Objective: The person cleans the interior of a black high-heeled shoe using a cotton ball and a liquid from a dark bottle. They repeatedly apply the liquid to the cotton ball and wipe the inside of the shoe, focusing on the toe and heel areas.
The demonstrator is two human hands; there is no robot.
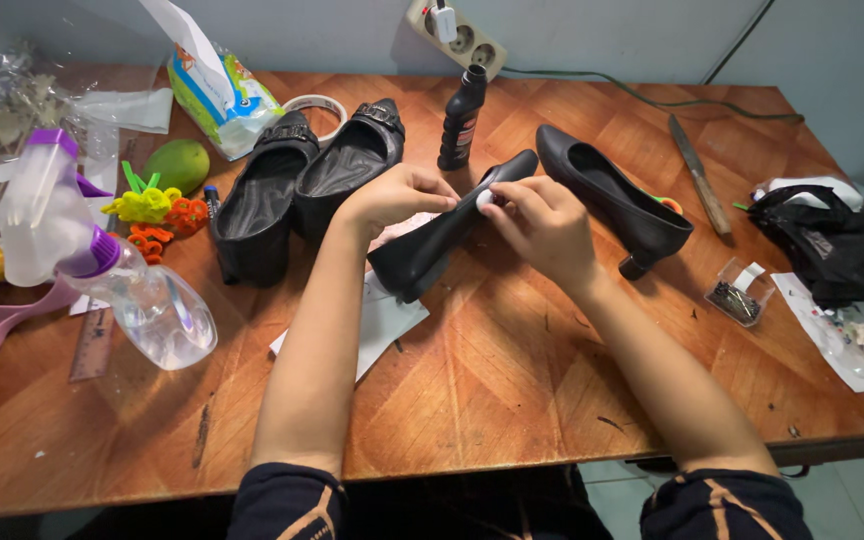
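Left hand wraps black shoe, holds it tilted over table centre, toe low near white paper. Right hand pinches small white piece, pressed against shoe's side. Second black shoe just right. Black pair and black bottle behind. Spray bottle far left.

Two bare forearms end in the left hand and right hand, both without rings or watch. Dark navy sleeves are pushed up past the elbows; each carries thin tan stripes near its edge.
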